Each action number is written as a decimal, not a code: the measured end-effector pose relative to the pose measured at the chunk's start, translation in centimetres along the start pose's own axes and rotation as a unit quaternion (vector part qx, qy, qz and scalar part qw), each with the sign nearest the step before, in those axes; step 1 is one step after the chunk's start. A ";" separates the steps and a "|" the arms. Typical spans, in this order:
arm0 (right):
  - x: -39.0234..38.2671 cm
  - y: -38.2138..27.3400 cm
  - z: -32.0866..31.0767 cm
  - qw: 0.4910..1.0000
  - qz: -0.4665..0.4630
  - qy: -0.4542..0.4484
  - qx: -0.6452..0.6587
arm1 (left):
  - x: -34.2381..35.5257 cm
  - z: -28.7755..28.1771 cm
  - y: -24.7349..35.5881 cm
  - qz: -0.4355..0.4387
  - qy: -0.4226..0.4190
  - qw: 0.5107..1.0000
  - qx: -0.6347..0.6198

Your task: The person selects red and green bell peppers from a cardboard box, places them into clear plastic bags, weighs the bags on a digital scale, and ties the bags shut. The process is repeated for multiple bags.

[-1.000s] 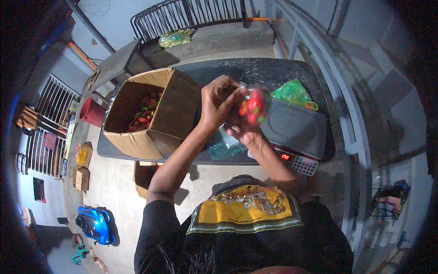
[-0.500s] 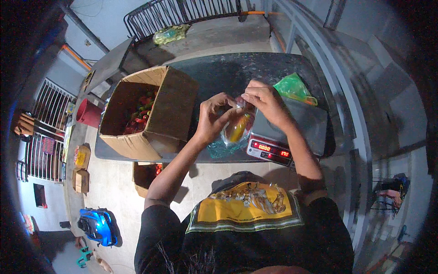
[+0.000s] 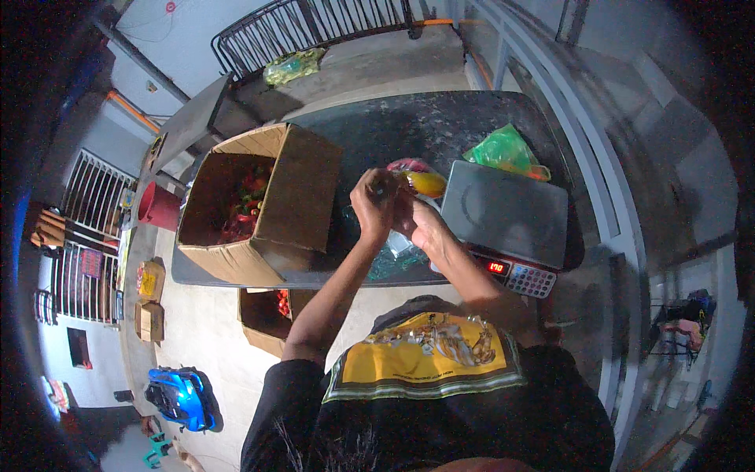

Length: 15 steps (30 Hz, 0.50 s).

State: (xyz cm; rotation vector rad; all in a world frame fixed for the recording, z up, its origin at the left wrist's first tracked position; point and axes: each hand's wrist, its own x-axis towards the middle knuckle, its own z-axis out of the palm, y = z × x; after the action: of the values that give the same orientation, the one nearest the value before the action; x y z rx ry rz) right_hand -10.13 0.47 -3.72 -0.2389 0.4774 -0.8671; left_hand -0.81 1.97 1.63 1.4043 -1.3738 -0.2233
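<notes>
"Room to work there?"

"A fair strip. My left hand [image 3: 373, 198] and right hand [image 3: 421, 224] are over the black surface [image 3: 370, 126], between the cardboard box [image 3: 305, 197] on my left and the digital scale [image 3: 511, 236] on my right. Beyond them the surface runs back to its curved far edge; its near edge passes beneath my forearms [image 3: 350, 259]."

"And the bag?"

"A see-through plastic bag [image 3: 418, 177] with red and yellow peppers [image 3: 429, 185] in it, just right of my left knuckles, near the scale's grey platform [image 3: 503, 206]. My left hand is curled closed at the bag's gathered end. The right is turned palm up, close against the left; its fingertips are hidden, so I can't tell whether they pinch anything."

"Any writing?"

"Red digits glow on the scale's display [image 3: 496, 268], beside a keypad [image 3: 531, 281]. My right forearm covers part of that panel. Small lettering runs under the yellow print [image 3: 425, 346] on my black shirt [image 3: 440, 425]."

"What's different from half a second ago?"

"Then the bag hung down between my hands, and the right one reached in over the scale. Now the right hand has dropped lower and the bag points right. The green plastic bag [image 3: 503, 151] behind the scale lies where it did."
</notes>
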 end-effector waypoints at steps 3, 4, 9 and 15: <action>-0.5 -0.4 -1.2 0.921 -0.213 0.090 -0.314 | -0.9 0.5 -0.3 0.008 -0.003 0.999 0.031; -0.1 -0.6 -1.4 0.817 -0.319 0.122 -0.465 | -1.2 0.9 -0.1 0.004 -0.011 0.999 0.037; -3.3 -2.0 1.8 0.562 -0.449 0.126 -0.683 | -1.6 -0.1 -0.2 -0.034 -0.068 0.994 -0.078; -3.6 -3.8 3.7 0.540 -0.463 0.124 -0.692 | -1.8 -0.2 1.6 -0.093 -0.077 0.966 -0.230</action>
State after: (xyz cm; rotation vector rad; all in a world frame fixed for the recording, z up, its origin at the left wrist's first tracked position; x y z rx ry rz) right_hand -12.83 0.95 2.03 -2.0433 1.3229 -1.3745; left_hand -2.13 3.98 1.98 1.1365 -1.2125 -0.7402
